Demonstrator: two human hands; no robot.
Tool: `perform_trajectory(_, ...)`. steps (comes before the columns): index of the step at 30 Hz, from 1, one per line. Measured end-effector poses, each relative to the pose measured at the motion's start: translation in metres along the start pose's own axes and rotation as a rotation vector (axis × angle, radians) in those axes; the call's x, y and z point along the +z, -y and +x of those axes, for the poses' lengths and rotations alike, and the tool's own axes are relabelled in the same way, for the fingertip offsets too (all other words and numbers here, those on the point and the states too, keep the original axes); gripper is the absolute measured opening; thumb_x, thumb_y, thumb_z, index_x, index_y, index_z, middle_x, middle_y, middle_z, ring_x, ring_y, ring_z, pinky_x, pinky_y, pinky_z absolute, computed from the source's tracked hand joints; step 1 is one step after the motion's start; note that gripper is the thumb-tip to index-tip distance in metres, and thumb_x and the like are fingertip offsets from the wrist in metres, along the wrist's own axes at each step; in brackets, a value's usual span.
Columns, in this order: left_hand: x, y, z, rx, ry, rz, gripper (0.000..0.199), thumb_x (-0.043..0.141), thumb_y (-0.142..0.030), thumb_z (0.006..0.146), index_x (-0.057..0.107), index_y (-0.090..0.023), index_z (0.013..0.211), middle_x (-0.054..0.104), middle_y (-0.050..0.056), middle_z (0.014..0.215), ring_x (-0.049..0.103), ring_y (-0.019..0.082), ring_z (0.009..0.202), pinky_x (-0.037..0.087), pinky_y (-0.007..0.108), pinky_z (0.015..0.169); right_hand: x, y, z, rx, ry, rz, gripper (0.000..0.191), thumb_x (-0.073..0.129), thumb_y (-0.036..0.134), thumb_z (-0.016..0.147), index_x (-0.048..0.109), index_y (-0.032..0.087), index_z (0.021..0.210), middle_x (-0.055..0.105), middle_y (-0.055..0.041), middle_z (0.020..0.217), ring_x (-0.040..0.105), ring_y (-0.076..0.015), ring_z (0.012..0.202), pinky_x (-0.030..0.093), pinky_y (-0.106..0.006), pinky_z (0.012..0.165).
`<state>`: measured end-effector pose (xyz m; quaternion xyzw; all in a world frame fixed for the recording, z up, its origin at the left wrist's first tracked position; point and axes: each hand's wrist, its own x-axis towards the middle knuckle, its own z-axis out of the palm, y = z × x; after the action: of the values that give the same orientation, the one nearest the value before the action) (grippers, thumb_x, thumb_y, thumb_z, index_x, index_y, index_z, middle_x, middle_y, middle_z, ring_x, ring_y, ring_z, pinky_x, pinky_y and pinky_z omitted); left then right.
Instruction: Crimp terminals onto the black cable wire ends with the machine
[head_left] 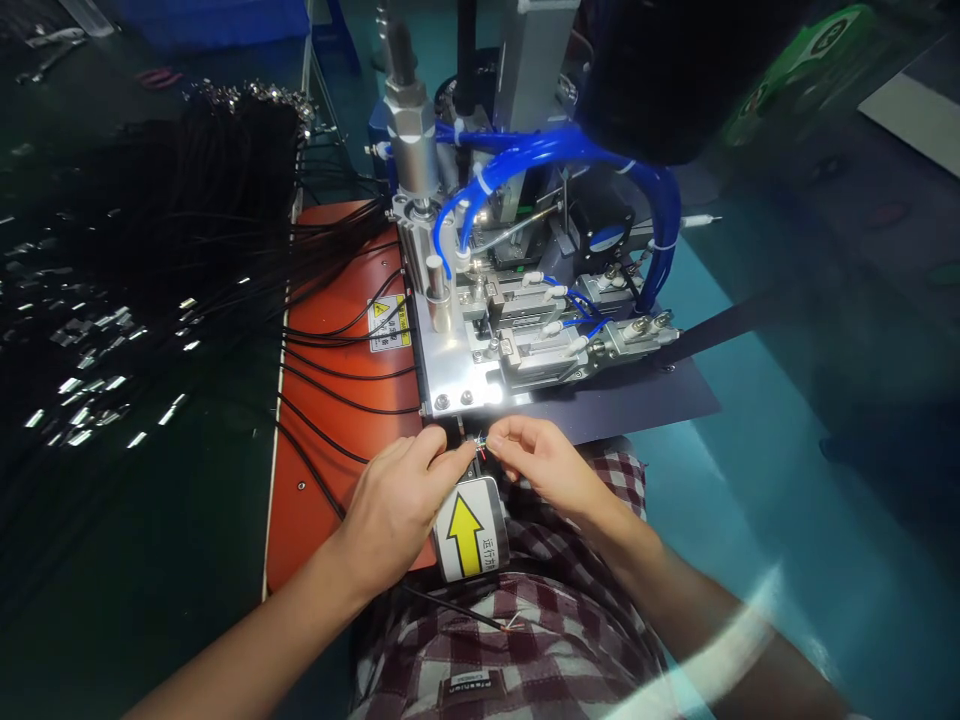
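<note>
As I looked on remotely through the head camera, two bare hands met at one cluster of fine coloured wires (481, 442), just in front of the pneumatic machine (540, 345). The right hand (551, 468) pinched the wires between thumb and finger, seemingly to steady the strands; the left hand (396, 500), half curled, set its thumb tip beside them, though I could not tell whether its hidden fingers gripped anything. At least six black cables (352, 377) crossed the orange surface (322, 545), apparently spaced to avoid tangling; a cable heap (225, 180), beyond my counting, lay to the left, presumably for easy reach. One yellow arrow (466, 535) pointed toward the machine, and one loose cable (459, 606) lay over checked clothing (555, 640).
</note>
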<state>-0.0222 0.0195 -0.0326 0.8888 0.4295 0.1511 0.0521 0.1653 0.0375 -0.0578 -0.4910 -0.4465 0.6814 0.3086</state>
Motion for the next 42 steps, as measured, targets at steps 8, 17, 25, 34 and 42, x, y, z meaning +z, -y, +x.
perform_trajectory(8,-0.001,0.000,0.000,0.008,-0.016,0.018,0.035,0.031,-0.015,0.094,0.063,-0.015,0.109,0.053,0.006,0.075,0.047,0.015,0.061,0.042,0.026,0.054,0.000,-0.002,0.001,-0.006,0.031,0.011,0.025,0.060,0.040,0.080,0.055,0.016,0.072,0.045,0.0055,0.056,0.038,-0.0089,0.048,0.027,-0.024,0.049)
perform_trajectory(17,0.000,0.000,0.000,0.005,-0.002,0.022,0.034,0.034,-0.015,0.093,0.063,-0.014,0.109,0.052,0.006,0.075,0.047,0.016,0.061,0.041,0.027,0.054,0.001,-0.001,-0.001,-0.025,0.011,-0.015,0.023,0.058,0.036,0.081,0.053,0.016,0.072,0.045,0.0054,0.056,0.039,-0.0090,0.047,0.029,-0.023,0.048)
perform_trajectory(25,0.001,-0.001,0.000,0.004,0.012,0.062,0.033,0.035,-0.015,0.093,0.063,-0.016,0.111,0.053,0.006,0.075,0.048,0.017,0.061,0.041,0.027,0.055,0.006,-0.002,-0.005,-0.040,-0.085,-0.131,0.019,0.054,0.033,0.084,0.052,0.018,0.073,0.044,0.0053,0.053,0.041,-0.0104,0.048,0.032,-0.023,0.046)
perform_trajectory(34,0.002,0.002,0.001,0.003,-0.002,-0.071,0.028,0.035,-0.014,0.092,0.062,-0.011,0.098,0.061,0.010,0.085,0.056,0.020,0.071,0.048,0.031,0.062,0.007,-0.005,-0.006,-0.052,-0.122,-0.167,0.019,0.054,0.033,0.084,0.053,0.017,0.073,0.044,0.0047,0.057,0.039,-0.0100,0.049,0.031,-0.023,0.046)
perform_trajectory(42,0.002,0.004,0.001,0.020,-0.029,-0.070,0.027,0.035,-0.013,0.092,0.060,-0.011,0.101,0.062,0.012,0.090,0.059,0.022,0.076,0.050,0.033,0.065,0.006,-0.002,-0.009,-0.212,-0.248,-0.364,0.011,0.055,0.026,0.084,0.059,0.017,0.080,0.053,0.0025,0.064,0.045,-0.0105,0.052,0.035,-0.023,0.048)
